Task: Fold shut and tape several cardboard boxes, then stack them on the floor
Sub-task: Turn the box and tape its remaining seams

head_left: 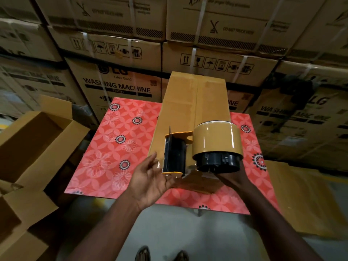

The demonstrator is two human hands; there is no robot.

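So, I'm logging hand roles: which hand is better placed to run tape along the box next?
Probably right: the right hand holds the tape dispenser above the box, while the left hand is open at its blade end.

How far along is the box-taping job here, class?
Done: the box on the table has its flaps folded shut. In hand: the right hand holds the tape dispenser near it, the left hand open at its blade end. Left: open boxes at left need closing, taping, stacking.
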